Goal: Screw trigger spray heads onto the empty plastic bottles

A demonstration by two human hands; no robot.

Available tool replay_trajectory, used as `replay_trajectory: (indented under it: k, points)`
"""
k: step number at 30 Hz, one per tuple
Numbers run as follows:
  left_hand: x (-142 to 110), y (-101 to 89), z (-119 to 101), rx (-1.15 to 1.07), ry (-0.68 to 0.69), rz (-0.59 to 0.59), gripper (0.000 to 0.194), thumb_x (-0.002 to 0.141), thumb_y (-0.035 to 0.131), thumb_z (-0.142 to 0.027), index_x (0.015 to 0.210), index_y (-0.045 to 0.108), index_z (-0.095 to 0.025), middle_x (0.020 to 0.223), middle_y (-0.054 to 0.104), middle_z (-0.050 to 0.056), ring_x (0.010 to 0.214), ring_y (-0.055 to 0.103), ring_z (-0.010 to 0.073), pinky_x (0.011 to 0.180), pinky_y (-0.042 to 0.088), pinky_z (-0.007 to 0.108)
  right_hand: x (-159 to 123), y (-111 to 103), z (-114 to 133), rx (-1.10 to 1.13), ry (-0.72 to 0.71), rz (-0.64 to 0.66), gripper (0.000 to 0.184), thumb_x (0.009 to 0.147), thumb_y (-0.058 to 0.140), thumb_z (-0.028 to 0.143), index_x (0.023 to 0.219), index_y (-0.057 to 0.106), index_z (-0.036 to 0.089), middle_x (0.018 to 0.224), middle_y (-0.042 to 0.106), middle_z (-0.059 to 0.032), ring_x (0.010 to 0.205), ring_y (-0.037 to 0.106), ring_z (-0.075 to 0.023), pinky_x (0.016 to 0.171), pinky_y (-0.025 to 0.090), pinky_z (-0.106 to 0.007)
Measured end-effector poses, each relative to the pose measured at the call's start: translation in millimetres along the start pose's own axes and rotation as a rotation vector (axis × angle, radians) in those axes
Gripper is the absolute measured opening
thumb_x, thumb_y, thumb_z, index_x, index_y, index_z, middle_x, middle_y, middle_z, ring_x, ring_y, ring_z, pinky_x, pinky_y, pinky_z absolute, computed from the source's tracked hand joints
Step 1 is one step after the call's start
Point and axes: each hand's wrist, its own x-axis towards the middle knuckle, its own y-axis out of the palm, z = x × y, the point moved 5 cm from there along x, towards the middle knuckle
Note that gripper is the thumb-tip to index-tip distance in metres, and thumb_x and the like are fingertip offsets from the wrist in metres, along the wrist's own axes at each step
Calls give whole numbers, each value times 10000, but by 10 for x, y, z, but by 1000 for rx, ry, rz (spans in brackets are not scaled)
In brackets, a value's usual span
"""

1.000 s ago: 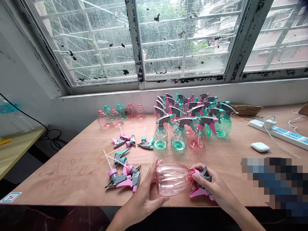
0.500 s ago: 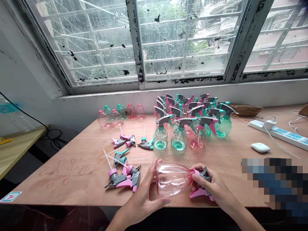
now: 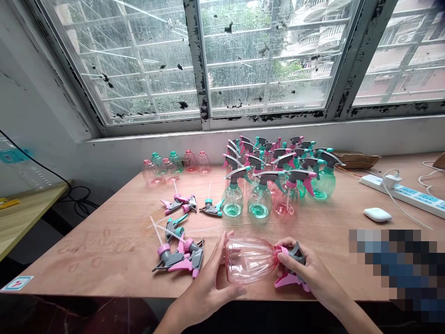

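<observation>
At the left edge, a clear water bottle (image 3: 21, 171) with a blue label stands on a side table (image 3: 31, 213). A sticker (image 3: 17, 283) marks the lower left corner of the wooden table (image 3: 104, 250). Left of centre, 6 headless bottles (image 3: 189, 162), 4 pink and 2 green, stand near the wall; below them lie loose spray heads (image 3: 168, 260), pink-grey and teal-grey. At lower centre, the left hand (image 3: 206, 285) is half open, curved around the base of a pink bottle (image 3: 248, 262) held sideways. Above it stand bottles with spray heads fitted (image 3: 259, 206), 2 green and 1 pink in front. Right of the pink bottle, the right hand (image 3: 309, 269) is closed on a pink-grey spray head (image 3: 296, 253) at its neck. Farther right are a white case (image 3: 377, 215) and a power strip (image 3: 413, 191).
</observation>
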Motion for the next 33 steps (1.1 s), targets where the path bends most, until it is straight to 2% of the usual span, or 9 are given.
replay_trajectory:
  k: [4, 9, 15, 17, 20, 24, 29, 31, 33]
  points:
    - [39, 7, -7, 7, 34, -21, 1170, 768, 833, -420, 1602, 21, -307, 1681, 219, 100, 1525, 234, 368, 1243, 237, 507, -2, -2, 3, -11, -12, -2, 367, 953, 756, 515, 1005, 634, 173, 739, 701, -25, 672, 681, -210, 643, 581, -272]
    - [51, 5, 2, 3, 52, -33, 1197, 751, 851, -408, 1601, 14, -315, 1677, 232, 107, 1514, 261, 372, 1237, 251, 511, -1, -2, -26, -3, 4, 2, 380, 939, 767, 518, 1020, 628, 174, 710, 697, -23, 660, 673, -226, 620, 599, -305]
    - [4, 3, -12, -31, 30, -4, 1059, 846, 774, -383, 1596, 27, -356, 1697, 153, 77, 1458, 388, 336, 1213, 326, 474, -4, -1, -31, 15, 11, 0, 374, 931, 779, 507, 1013, 629, 175, 714, 701, -23, 661, 677, -229, 635, 597, -308]
    - [1, 8, -19, -30, 21, 3, 1039, 862, 761, -357, 1592, 23, -379, 1702, 125, 60, 1470, 373, 324, 1211, 334, 461, -4, -2, -23, 19, 11, -7, 368, 929, 783, 504, 1003, 636, 175, 716, 698, -20, 659, 681, -226, 636, 595, -302]
    - [5, 10, -30, -1, 47, -7, 1013, 882, 737, -294, 1584, 17, -416, 1702, 133, 42, 1509, 297, 316, 1219, 315, 463, -2, -1, -10, 9, 0, -8, 367, 936, 776, 508, 990, 642, 171, 709, 696, -19, 653, 675, -215, 633, 591, -291]
    - [5, 21, -50, 6, 91, 0, 940, 928, 661, -215, 1570, 23, -469, 1690, 182, 24, 1468, 383, 290, 1201, 347, 440, 1, 2, -17, 23, 7, -6, 390, 928, 782, 517, 1004, 631, 166, 701, 698, -24, 648, 675, -223, 629, 595, -310]
    - [4, 13, -46, -44, 45, -4, 1046, 858, 771, -287, 1587, 30, -406, 1692, 178, 52, 1455, 390, 300, 1208, 338, 426, 1, 2, -18, 4, 0, -21, 414, 912, 796, 520, 1018, 630, 156, 695, 700, -26, 642, 676, -222, 625, 585, -301]
    - [3, 16, -35, -74, 30, 14, 1031, 862, 764, -340, 1593, 38, -377, 1700, 142, 69, 1431, 426, 309, 1212, 333, 448, -1, 6, -16, 12, 1, -24, 416, 903, 801, 522, 1011, 630, 158, 692, 694, -25, 636, 677, -230, 616, 587, -311]
    - [2, 11, -29, -59, 20, 11, 1022, 868, 755, -359, 1597, 38, -358, 1702, 134, 71, 1467, 372, 314, 1228, 301, 458, -4, 11, -12, 15, 2, -30, 416, 900, 800, 524, 1010, 629, 161, 688, 693, -27, 630, 679, -238, 612, 590, -323]
